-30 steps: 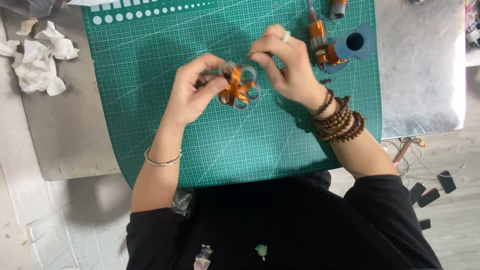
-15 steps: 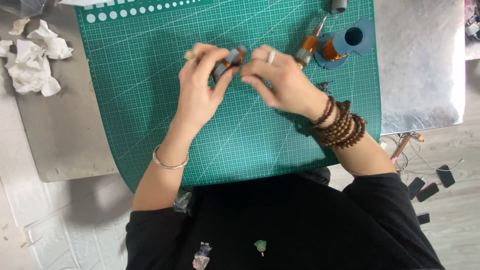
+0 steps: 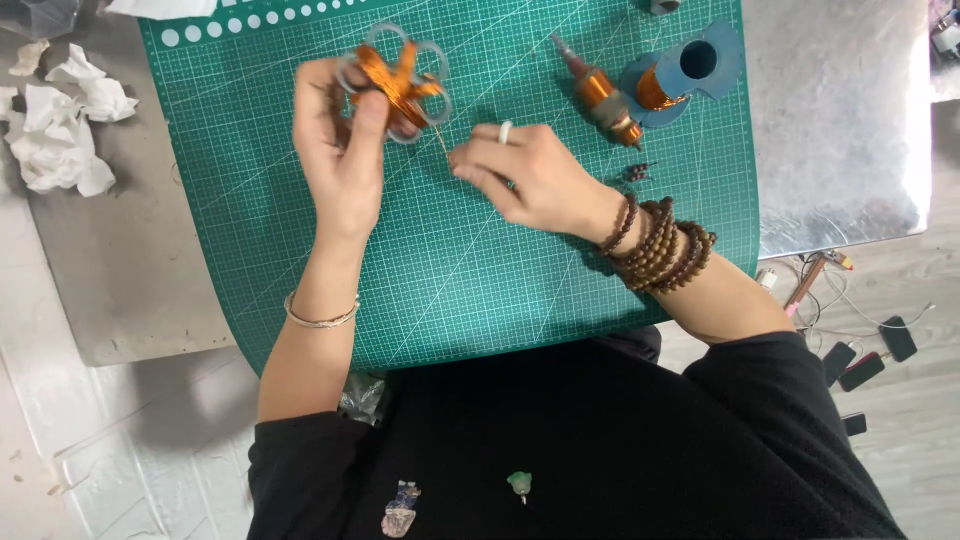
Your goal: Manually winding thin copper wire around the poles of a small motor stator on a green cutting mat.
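Left hand (image 3: 345, 150): your grip clamps the wire-wound frame (image 3: 397, 80).
Right hand (image 3: 525, 175): pinches the thin wire (image 3: 440, 138).
Risk: pulling too hard could snap it.

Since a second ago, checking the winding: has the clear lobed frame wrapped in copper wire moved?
Yes. The clear lobed frame wrapped in copper wire, held in the left hand, has gone up and left across the green cutting mat, nearer its dotted top edge.

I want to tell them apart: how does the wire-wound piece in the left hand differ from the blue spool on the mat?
The wound piece is flat with pale loops, held up by the left hand; the blue spool is a round reel lying untouched on the green mat. Both carry copper-coloured wire.
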